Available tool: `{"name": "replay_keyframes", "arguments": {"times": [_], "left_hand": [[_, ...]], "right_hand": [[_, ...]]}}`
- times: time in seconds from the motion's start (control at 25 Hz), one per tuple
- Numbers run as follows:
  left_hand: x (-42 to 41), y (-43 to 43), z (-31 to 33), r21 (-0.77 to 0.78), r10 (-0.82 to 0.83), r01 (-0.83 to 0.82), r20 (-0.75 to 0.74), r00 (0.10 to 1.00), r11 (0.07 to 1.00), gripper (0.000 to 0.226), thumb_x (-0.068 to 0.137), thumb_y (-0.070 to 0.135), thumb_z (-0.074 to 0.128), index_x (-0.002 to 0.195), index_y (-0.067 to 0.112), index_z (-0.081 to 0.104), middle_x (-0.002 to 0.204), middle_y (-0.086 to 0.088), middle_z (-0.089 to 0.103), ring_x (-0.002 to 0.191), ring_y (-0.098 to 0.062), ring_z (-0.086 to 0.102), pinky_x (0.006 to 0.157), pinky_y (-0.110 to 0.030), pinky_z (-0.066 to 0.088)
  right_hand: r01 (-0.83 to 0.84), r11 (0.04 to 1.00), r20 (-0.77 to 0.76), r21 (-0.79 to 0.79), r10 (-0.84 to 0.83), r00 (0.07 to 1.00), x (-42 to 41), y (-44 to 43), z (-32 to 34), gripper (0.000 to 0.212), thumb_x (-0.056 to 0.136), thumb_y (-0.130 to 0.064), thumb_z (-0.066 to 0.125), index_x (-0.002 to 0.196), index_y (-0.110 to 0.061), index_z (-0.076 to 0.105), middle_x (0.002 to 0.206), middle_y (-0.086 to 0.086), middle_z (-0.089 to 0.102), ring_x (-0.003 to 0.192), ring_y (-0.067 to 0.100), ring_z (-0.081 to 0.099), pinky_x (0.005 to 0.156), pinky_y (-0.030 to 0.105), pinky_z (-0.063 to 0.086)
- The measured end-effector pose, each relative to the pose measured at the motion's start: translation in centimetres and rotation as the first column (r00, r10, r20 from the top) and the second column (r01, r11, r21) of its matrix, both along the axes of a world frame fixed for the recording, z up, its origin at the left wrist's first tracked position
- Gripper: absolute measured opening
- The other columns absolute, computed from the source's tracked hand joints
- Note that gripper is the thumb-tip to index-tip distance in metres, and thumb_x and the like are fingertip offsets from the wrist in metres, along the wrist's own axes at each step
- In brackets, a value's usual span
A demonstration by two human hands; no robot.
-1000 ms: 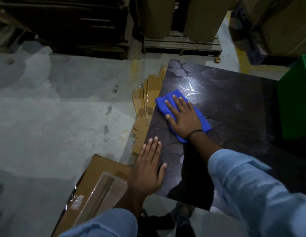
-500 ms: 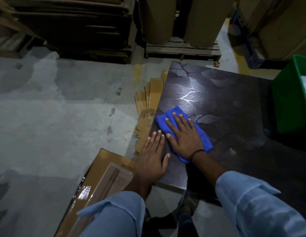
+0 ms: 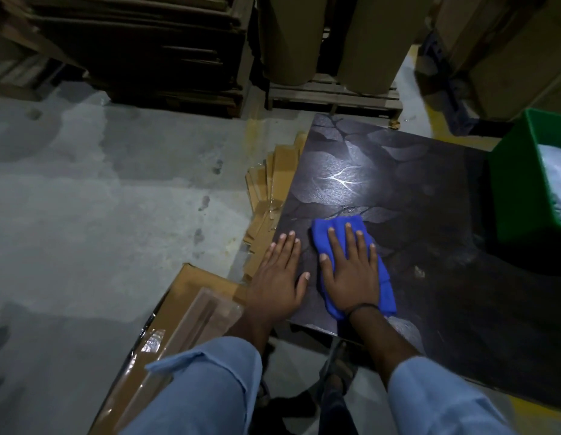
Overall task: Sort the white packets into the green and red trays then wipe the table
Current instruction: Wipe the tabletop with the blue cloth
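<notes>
Table [image 3: 436, 233] wiping is the step in hand: your right hand [image 3: 351, 274] lies flat, fingers straight, pressing the blue cloth [image 3: 343, 226] onto the dark top near its front left corner, while your left hand [image 3: 277, 279] rests flat and empty just beside it. Press evenly through the whole palm and work in overlapping passes toward the green tray [image 3: 517, 196] at the right, where white packets [image 3: 557, 174] sit, taking in the pale speck [image 3: 418, 272] near the cloth
</notes>
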State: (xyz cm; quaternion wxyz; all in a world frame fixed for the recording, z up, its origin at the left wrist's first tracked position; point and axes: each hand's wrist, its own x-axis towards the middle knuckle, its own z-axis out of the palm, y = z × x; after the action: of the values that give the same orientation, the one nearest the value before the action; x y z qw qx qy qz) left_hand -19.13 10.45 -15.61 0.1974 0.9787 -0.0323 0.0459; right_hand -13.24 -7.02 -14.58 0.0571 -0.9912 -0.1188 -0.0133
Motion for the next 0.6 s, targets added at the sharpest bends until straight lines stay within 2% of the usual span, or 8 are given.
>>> {"name": "replay_keyframes", "arguments": {"times": [0.16, 0.28, 0.36, 0.44, 0.52, 0.6], "left_hand": [[-0.1, 0.0, 0.1, -0.033, -0.011, 0.011, 0.000, 1.000, 0.999, 0.070, 0.101, 0.045, 0.038, 0.159, 0.008, 0.023, 0.169, -0.008, 0.015, 0.157, -0.021, 0.009, 0.127, -0.042, 0.014], [0.6, 0.8, 0.7, -0.200, -0.009, 0.017, 0.043, 0.999, 0.980, 0.061, 0.103, 0.031, 0.040, 0.158, 0.008, 0.028, 0.168, -0.007, 0.020, 0.156, -0.018, 0.013, 0.126, -0.043, 0.018], [-0.2, 1.7, 1.5, -0.362, 0.123, -0.095, 0.055, 0.991, 0.927, 0.056, 0.104, 0.024, 0.041, 0.157, 0.008, 0.031, 0.167, -0.005, 0.023, 0.156, -0.017, 0.015, 0.126, -0.042, 0.018], [-2.7, 2.6, 1.9, -0.451, 0.306, -0.246, 0.064, 0.950, 0.858, 0.054, 0.104, 0.023, 0.041, 0.156, 0.009, 0.035, 0.165, -0.004, 0.028, 0.155, -0.016, 0.018, 0.125, -0.044, 0.022], [-5.9, 3.5, 1.8, -0.504, 0.423, -0.363, 0.005, 0.906, 0.784, 0.053, 0.104, 0.026, 0.039, 0.155, 0.011, 0.037, 0.165, -0.003, 0.030, 0.154, -0.012, 0.019, 0.124, -0.048, 0.026], [-9.4, 4.0, 2.5, -0.503, 0.457, -0.414, -0.042, 0.888, 0.759, 0.054, 0.103, 0.029, 0.039, 0.155, 0.013, 0.038, 0.164, -0.002, 0.031, 0.153, -0.012, 0.023, 0.121, -0.050, 0.031]], "right_hand": [[0.053, 0.997, -0.033, 0.049, -0.052, 0.998, 7.2, 2.7, 0.1, 0.067, 0.095, -0.056, 0.019, 0.157, -0.031, 0.023, 0.164, 0.010, 0.020, 0.151, 0.034, 0.017, 0.120, 0.056, 0.014], [0.039, 0.997, -0.039, 0.063, -0.037, 0.999, 8.7, 4.5, 0.2, 0.067, 0.095, -0.056, 0.021, 0.157, -0.031, 0.022, 0.165, 0.010, 0.017, 0.151, 0.034, 0.015, 0.121, 0.055, 0.011], [-0.043, 0.998, -0.023, 0.053, 0.044, 0.999, 6.5, 4.8, 0.4, 0.066, 0.096, -0.056, 0.022, 0.157, -0.032, 0.021, 0.165, 0.007, 0.017, 0.152, 0.032, 0.014, 0.122, 0.054, 0.010], [-0.113, 0.992, -0.023, 0.060, 0.115, 0.993, 2.7, 4.7, 0.2, 0.065, 0.097, -0.056, 0.025, 0.157, -0.033, 0.019, 0.166, 0.005, 0.016, 0.152, 0.030, 0.014, 0.122, 0.053, 0.009], [-0.134, 0.988, -0.030, 0.082, 0.137, 0.990, -1.3, 5.0, 0.0, 0.065, 0.097, -0.056, 0.029, 0.157, -0.033, 0.019, 0.165, 0.005, 0.017, 0.152, 0.029, 0.014, 0.122, 0.053, 0.010], [-0.223, 0.970, -0.051, 0.094, 0.228, 0.972, -5.3, 5.3, 0.5, 0.067, 0.096, -0.055, 0.033, 0.157, -0.034, 0.018, 0.166, 0.003, 0.014, 0.153, 0.028, 0.011, 0.122, 0.053, 0.010]]}}
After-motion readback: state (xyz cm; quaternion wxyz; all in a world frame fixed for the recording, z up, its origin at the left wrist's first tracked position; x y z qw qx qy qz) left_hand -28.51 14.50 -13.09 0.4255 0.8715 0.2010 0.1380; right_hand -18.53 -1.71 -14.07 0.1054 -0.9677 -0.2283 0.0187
